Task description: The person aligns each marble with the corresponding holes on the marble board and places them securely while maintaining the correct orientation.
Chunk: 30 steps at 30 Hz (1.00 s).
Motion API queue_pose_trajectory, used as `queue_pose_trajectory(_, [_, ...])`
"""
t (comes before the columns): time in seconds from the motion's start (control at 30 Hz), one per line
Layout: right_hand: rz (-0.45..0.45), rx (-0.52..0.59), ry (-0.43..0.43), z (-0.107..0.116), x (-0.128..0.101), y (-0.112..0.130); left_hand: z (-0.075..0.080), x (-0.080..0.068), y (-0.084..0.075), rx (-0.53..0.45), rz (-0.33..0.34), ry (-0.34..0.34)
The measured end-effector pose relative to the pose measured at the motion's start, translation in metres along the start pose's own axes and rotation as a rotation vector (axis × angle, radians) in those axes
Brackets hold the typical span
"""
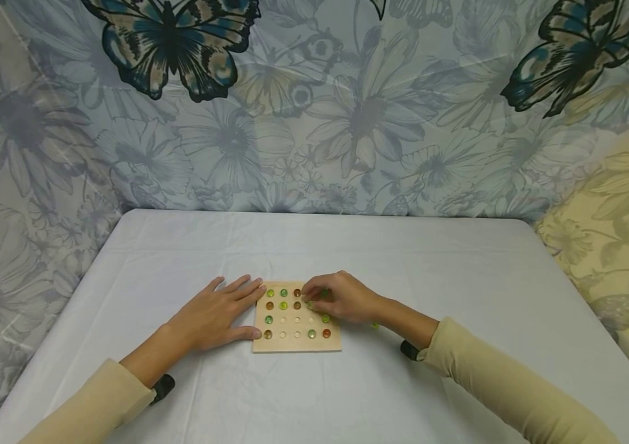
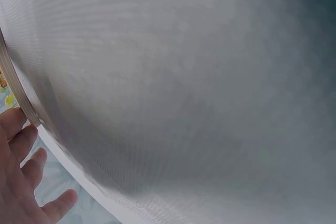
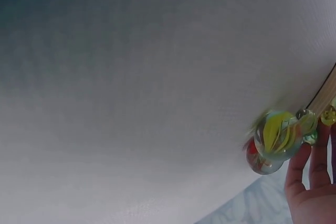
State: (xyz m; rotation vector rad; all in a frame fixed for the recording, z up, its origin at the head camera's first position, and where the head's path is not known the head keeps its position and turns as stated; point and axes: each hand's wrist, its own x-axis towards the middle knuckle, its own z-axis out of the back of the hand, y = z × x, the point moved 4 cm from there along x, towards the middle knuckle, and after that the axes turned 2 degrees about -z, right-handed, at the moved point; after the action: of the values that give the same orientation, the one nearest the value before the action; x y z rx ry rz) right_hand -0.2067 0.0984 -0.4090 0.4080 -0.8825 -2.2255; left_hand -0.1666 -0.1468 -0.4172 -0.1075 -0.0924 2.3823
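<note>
A light wooden board (image 1: 298, 346) with rows of round hollows lies on the white cloth, and glass marbles (image 1: 283, 305) in green, yellow and amber fill many of them. My left hand (image 1: 211, 317) rests at its left side, fingers spread, with the thumb and fingertips touching the edge. Over the upper right of the board, my right hand (image 1: 345, 297) pinches a greenish marble (image 1: 310, 305) between thumb and fingers. This hand partly covers the marbles beneath it. Several hollows in the two lower rows show bare wood.
Beside the right wrist, a yellow-green marble (image 1: 375, 325) lies on the cloth, half hidden by the arm. Up close in the right wrist view are a yellow-swirled marble (image 3: 275, 135) and a red one (image 3: 262, 161). A butterfly-patterned curtain (image 1: 348, 111) hangs behind the table's far edge.
</note>
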Motion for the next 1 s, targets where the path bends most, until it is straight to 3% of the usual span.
queue_pose_trajectory(0.3, [0.054, -0.032, -0.049, 0.014, -0.004, 0.007, 0.001, 0.000, -0.001, -0.002, 0.005, 0.007])
queue_pose_trajectory(0.53, [0.081, -0.039, -0.074, 0.031, -0.020, 0.002, 0.000, 0.000, 0.000, -0.011, 0.000, 0.002])
queue_pose_trajectory(1.0, [-0.011, -0.052, -0.096, 0.047, -0.067, -0.032, 0.001, 0.000, -0.001, -0.014, -0.002, -0.001])
